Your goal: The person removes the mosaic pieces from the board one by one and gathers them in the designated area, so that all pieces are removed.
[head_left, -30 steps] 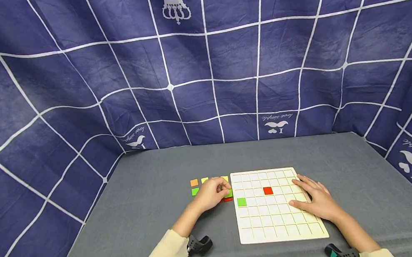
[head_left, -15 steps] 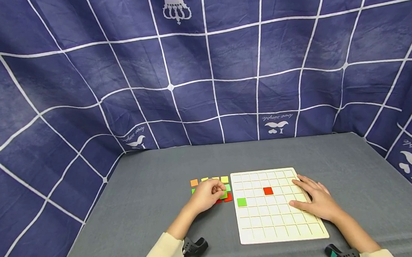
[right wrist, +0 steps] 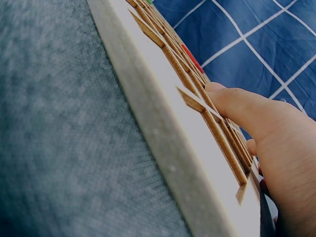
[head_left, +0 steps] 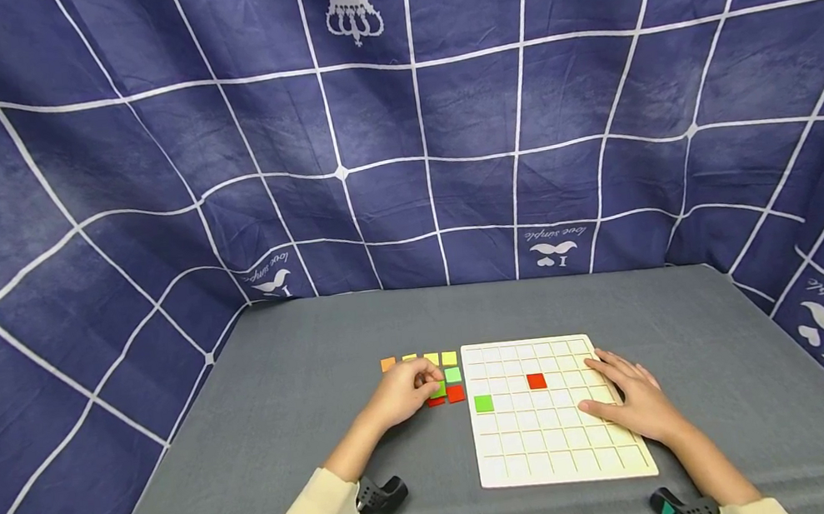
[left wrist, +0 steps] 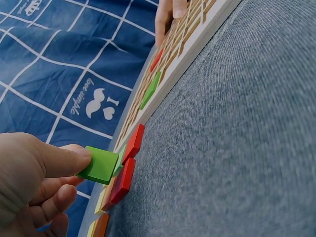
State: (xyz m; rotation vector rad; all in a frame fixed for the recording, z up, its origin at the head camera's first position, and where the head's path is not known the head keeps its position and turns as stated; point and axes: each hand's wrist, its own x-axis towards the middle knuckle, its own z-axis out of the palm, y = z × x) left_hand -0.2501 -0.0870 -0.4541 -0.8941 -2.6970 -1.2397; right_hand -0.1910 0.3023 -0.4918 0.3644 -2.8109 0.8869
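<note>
My left hand (head_left: 401, 390) pinches a bright green square tile (left wrist: 100, 165) between thumb and fingers, just above the loose tiles left of the board. Under and beside it lie red tiles (head_left: 456, 393), a pale green tile (head_left: 453, 375) and yellow tiles (head_left: 449, 358); the hand hides some of the group. My right hand (head_left: 637, 401) rests with spread fingers on the right edge of the pale gridded board (head_left: 532, 466). In the board's cells sit one red tile (head_left: 536, 381), near the middle, and one green tile (head_left: 483, 403), at the left edge.
The grey cloth-covered table (head_left: 302, 361) extends around the board. An orange tile (head_left: 388, 364) lies at the far left corner of the tile group. A blue curtain (head_left: 383, 126) with white lines hangs behind and at both sides.
My left hand has drawn leftward, away from the board, with the green tile in its fingers, uncovering the pale green and red tiles at the group's right. My right hand has stayed put.
</note>
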